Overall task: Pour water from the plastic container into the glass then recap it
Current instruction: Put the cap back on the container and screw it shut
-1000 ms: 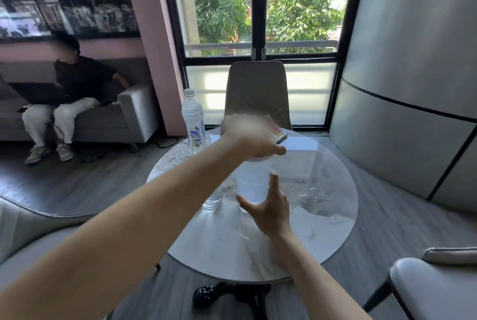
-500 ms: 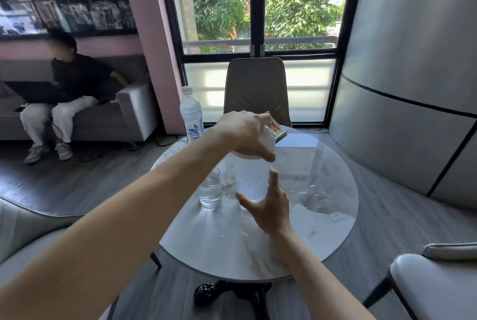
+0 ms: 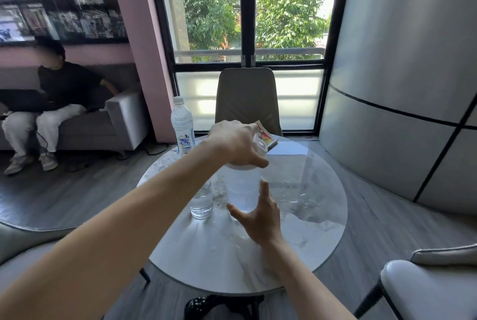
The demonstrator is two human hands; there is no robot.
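Translucent plastic container point(image 3: 242, 188) part-filled, left hand point(image 3: 238, 145) gripping lid, right hand point(image 3: 259, 216) spread wide against it

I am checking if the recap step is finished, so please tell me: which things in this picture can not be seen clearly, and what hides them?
All in the head view:
- Lid of the plastic container: the left hand covers it, so whether it is seated cannot be told.
- Container base: behind the right hand.
- Glass: its left part is cut by the left forearm.
- Colourful packet: mostly behind the left hand.
- Water bottle label: too small to read.
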